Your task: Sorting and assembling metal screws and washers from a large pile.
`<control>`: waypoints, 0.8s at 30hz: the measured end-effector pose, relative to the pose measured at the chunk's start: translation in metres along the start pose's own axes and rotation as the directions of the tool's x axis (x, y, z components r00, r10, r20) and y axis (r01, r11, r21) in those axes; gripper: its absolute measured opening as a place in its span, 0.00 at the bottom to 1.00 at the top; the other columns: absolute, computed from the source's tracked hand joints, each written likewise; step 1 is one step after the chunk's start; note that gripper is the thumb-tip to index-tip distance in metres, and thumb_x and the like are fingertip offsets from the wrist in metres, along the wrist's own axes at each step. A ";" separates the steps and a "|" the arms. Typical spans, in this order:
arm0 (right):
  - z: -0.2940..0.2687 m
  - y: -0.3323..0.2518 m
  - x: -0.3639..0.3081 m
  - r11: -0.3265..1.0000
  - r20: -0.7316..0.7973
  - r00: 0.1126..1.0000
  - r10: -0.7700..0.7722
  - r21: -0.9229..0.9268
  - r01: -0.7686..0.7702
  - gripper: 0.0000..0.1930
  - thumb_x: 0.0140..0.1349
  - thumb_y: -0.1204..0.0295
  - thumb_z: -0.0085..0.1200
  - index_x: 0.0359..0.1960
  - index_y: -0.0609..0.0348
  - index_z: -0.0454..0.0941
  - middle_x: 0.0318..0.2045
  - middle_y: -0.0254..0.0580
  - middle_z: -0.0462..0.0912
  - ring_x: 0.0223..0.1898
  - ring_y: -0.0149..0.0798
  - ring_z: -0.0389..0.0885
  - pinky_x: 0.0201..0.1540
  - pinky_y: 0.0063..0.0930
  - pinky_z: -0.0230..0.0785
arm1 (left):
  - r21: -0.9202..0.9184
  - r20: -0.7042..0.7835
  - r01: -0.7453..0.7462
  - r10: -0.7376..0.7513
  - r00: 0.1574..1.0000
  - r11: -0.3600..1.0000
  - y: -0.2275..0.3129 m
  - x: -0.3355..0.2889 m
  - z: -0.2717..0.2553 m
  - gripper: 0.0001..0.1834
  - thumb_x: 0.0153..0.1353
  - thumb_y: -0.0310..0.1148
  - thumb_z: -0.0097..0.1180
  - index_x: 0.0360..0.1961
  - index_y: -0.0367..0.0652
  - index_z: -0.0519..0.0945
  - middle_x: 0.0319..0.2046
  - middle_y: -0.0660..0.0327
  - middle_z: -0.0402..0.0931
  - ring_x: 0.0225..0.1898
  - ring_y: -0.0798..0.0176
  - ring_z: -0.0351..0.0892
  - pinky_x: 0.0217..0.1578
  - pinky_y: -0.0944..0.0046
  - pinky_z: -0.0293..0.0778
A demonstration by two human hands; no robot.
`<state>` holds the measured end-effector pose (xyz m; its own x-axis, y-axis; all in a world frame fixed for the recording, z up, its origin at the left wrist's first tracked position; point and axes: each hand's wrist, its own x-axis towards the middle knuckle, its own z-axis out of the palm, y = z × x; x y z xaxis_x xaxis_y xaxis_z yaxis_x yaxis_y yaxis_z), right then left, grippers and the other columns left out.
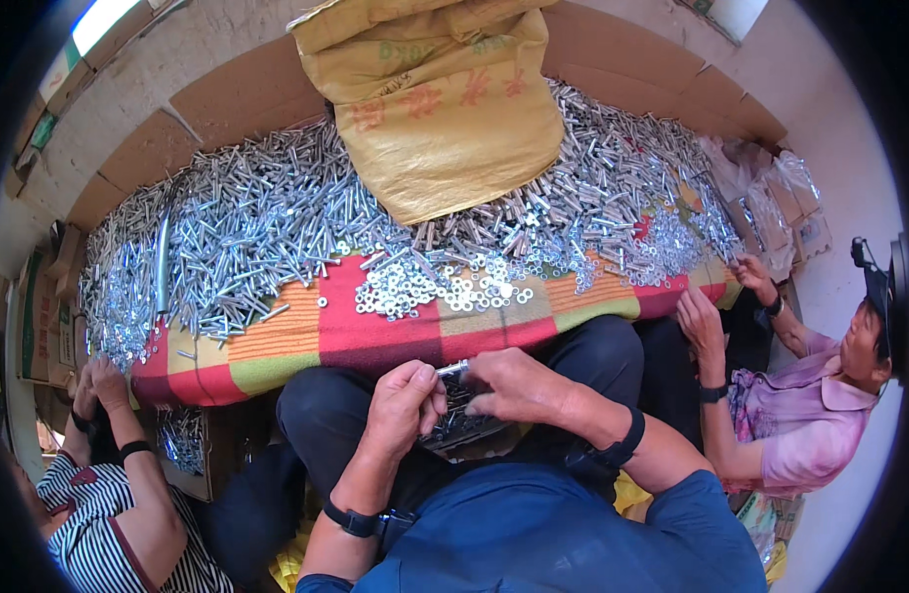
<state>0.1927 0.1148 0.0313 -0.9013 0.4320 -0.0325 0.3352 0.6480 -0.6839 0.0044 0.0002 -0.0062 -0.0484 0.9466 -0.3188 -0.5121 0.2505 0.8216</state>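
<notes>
silver fastener (453, 370) pinched in the left hand (403, 403), above the lap
from my remote post i saw the right hand (519, 383) blurred at the fastener's other end; i couldn't tell its grip. loose metal parts (456, 403) lay below. i judged a steady left pinch, with the far end left free for the right fingers, worked best.

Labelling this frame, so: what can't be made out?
All in the head view:
- Rod: full length; left hand and right hand overlap it.
- Right fingertips: blurred.
- Sack: top cut off by upper edge.
- Whatever lies under the sack: hidden by it.
- Striped-shirt person: head mostly cut off by dark rim.
</notes>
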 end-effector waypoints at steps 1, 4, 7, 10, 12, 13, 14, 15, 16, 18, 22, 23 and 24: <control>0.001 -0.003 0.000 1.000 0.000 1.000 0.001 0.003 -0.001 0.17 0.53 0.74 0.69 0.42 0.67 0.81 0.29 0.43 0.81 0.30 0.35 0.83 0.32 0.29 0.74 | 0.001 0.000 0.003 -0.003 1.000 1.000 0.000 0.000 0.000 0.19 0.75 0.43 0.49 0.31 0.39 0.76 0.21 0.58 0.77 0.11 0.73 0.63 0.13 0.74 0.58; -0.009 -0.017 0.003 0.927 -0.260 0.955 0.139 0.373 -0.034 0.11 0.58 0.76 0.66 0.40 0.67 0.81 0.28 0.42 0.80 0.26 0.30 0.82 0.30 0.28 0.74 | -0.002 -0.009 0.001 -0.001 1.000 1.000 0.000 0.001 0.000 0.19 0.75 0.42 0.49 0.31 0.39 0.76 0.21 0.58 0.77 0.11 0.73 0.63 0.13 0.74 0.58; -0.009 -0.015 0.004 0.857 -0.169 0.964 0.205 0.507 -0.093 0.09 0.63 0.72 0.63 0.38 0.66 0.81 0.28 0.42 0.80 0.24 0.29 0.81 0.28 0.27 0.73 | 0.027 0.000 0.012 -0.012 1.000 1.000 0.000 0.001 0.000 0.19 0.75 0.42 0.49 0.31 0.38 0.76 0.20 0.58 0.77 0.10 0.72 0.64 0.13 0.73 0.58; -0.016 -0.007 0.007 0.776 0.108 0.941 0.322 0.539 -0.327 0.12 0.67 0.65 0.60 0.35 0.65 0.81 0.26 0.42 0.80 0.23 0.31 0.80 0.28 0.29 0.72 | 0.056 -0.009 0.003 -0.003 1.000 0.998 -0.001 0.000 0.000 0.19 0.75 0.42 0.49 0.30 0.38 0.76 0.20 0.58 0.77 0.10 0.72 0.64 0.12 0.73 0.58; -0.020 0.001 0.010 0.892 -0.076 0.955 0.286 0.386 -0.236 0.13 0.66 0.65 0.59 0.32 0.64 0.80 0.27 0.49 0.80 0.27 0.41 0.82 0.32 0.35 0.73 | 0.045 0.017 0.029 -0.030 0.999 0.999 -0.002 0.000 -0.001 0.19 0.75 0.42 0.49 0.31 0.38 0.76 0.20 0.57 0.77 0.10 0.72 0.64 0.12 0.73 0.58; -0.022 0.007 0.013 0.966 -0.243 0.947 0.209 0.205 -0.160 0.14 0.65 0.64 0.58 0.29 0.64 0.80 0.28 0.55 0.81 0.32 0.51 0.83 0.36 0.42 0.74 | 0.034 0.038 0.058 -0.059 0.998 0.998 -0.002 0.000 -0.001 0.20 0.75 0.43 0.49 0.31 0.38 0.77 0.20 0.57 0.77 0.10 0.72 0.64 0.12 0.73 0.58; -0.025 0.015 0.016 0.984 -0.350 0.920 0.174 0.105 -0.147 0.14 0.62 0.64 0.60 0.29 0.65 0.80 0.28 0.57 0.81 0.35 0.58 0.81 0.40 0.46 0.73 | 0.034 0.037 0.056 -0.057 0.998 0.998 -0.003 -0.001 -0.001 0.20 0.75 0.43 0.49 0.31 0.38 0.77 0.20 0.57 0.77 0.10 0.72 0.64 0.12 0.73 0.58; -0.035 0.030 0.020 0.993 -0.401 0.910 0.099 -0.019 -0.116 0.13 0.59 0.64 0.62 0.31 0.64 0.80 0.30 0.57 0.81 0.37 0.59 0.81 0.41 0.47 0.73 | 0.047 0.053 0.059 -0.061 0.997 0.997 -0.002 -0.001 0.000 0.20 0.75 0.43 0.49 0.31 0.38 0.77 0.20 0.57 0.77 0.10 0.71 0.64 0.12 0.73 0.58; -0.039 0.047 0.022 0.990 -0.483 0.875 0.024 -0.108 -0.087 0.11 0.58 0.68 0.62 0.34 0.64 0.80 0.34 0.57 0.81 0.39 0.60 0.81 0.43 0.49 0.74 | 0.059 0.068 0.061 -0.065 0.996 0.996 -0.001 -0.001 0.001 0.20 0.75 0.43 0.48 0.31 0.38 0.77 0.20 0.57 0.77 0.10 0.71 0.64 0.12 0.73 0.58; -0.054 0.071 0.032 0.957 -0.519 0.853 0.045 -0.223 -0.187 0.12 0.57 0.69 0.62 0.38 0.64 0.78 0.38 0.58 0.81 0.40 0.61 0.81 0.44 0.51 0.75 | 0.055 0.073 0.063 -0.067 0.995 0.997 -0.002 -0.001 0.000 0.21 0.76 0.43 0.48 0.31 0.37 0.77 0.20 0.57 0.77 0.10 0.71 0.65 0.12 0.73 0.59; -0.075 0.101 0.049 0.869 -0.570 0.814 0.114 -0.340 -0.360 0.16 0.56 0.66 0.64 0.40 0.62 0.75 0.38 0.58 0.81 0.40 0.63 0.82 0.45 0.53 0.75 | 0.026 0.088 0.056 -0.058 0.994 0.998 -0.003 0.001 0.001 0.21 0.76 0.43 0.45 0.33 0.37 0.77 0.21 0.56 0.77 0.10 0.71 0.65 0.12 0.74 0.59; -0.075 0.100 0.052 0.870 -0.568 0.815 0.111 -0.341 -0.356 0.16 0.56 0.66 0.64 0.40 0.62 0.75 0.38 0.58 0.81 0.40 0.63 0.82 0.45 0.53 0.75 | 0.026 0.084 0.054 -0.056 0.995 0.998 -0.003 0.001 0.000 0.21 0.76 0.43 0.45 0.33 0.37 0.77 0.21 0.56 0.77 0.10 0.71 0.65 0.12 0.74 0.59; -0.074 0.099 0.055 0.859 -0.547 0.826 0.136 -0.350 -0.374 0.16 0.56 0.66 0.65 0.40 0.62 0.75 0.38 0.58 0.81 0.39 0.63 0.82 0.44 0.53 0.76 | 0.010 0.080 0.063 -0.063 0.995 0.998 -0.004 0.001 0.000 0.20 0.77 0.42 0.44 0.34 0.37 0.77 0.21 0.55 0.77 0.10 0.71 0.65 0.12 0.74 0.59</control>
<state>0.1970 0.2491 0.0154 -0.5482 0.7885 0.2788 0.7212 0.6145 -0.3198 0.0059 0.0004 -0.0099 0.0527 0.9420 -0.3314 -0.5054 0.3114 0.8048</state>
